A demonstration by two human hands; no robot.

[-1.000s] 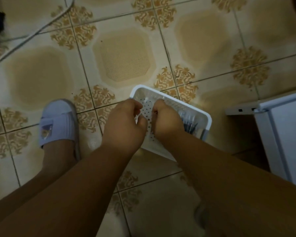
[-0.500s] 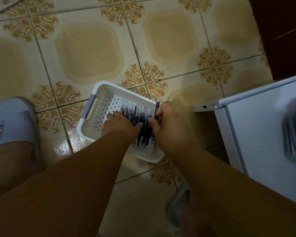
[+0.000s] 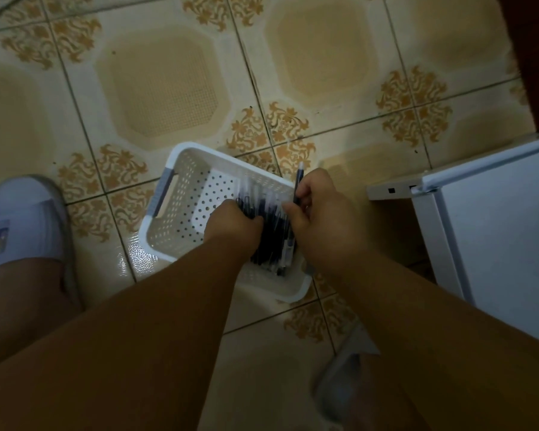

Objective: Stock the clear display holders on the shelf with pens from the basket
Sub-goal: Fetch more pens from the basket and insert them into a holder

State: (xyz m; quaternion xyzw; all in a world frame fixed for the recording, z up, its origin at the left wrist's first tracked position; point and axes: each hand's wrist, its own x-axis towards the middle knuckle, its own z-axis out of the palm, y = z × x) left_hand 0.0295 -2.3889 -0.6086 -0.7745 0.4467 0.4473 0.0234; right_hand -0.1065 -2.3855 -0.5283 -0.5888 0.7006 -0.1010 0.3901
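Tiled floor [image 3: 168, 98], patterned, carries everything in view. White cabinet-like unit [image 3: 495, 244] stands off to the right of both hands; no clear display holders visible, so the shelf target lies out of frame.

White perforated basket [image 3: 181, 219] sits on the floor directly under the hands, grey handle at its left end. Its left half shows bare bottom; its right half holds the pens.

Pens [image 3: 263, 244]: a loose bundle of dark-barrelled sticks in clear wrap, long axes running roughly away from the person, slightly fanned. They lie beneath and between the two sets of fingers.

Left hand [image 3: 231, 222]: fingers curled down into the left side of the bundle, touching it; whether they actually grip pens, cannot tell, as the fingertips are hidden.

Right hand [image 3: 321, 209]: fingers pinched round a single pen [image 3: 298, 181], held near-upright, its pale tip poking out past the fingers above the far basket rim.

Judgement: gathering stage, nothing stocked yet. The right hand is nearer the white unit, and the remaining pens lie just left of and below its fingers, so a further pick is a short reach inward along the barrels' length.

Slipper [image 3: 22, 219] on left foot, well apart from the basket.
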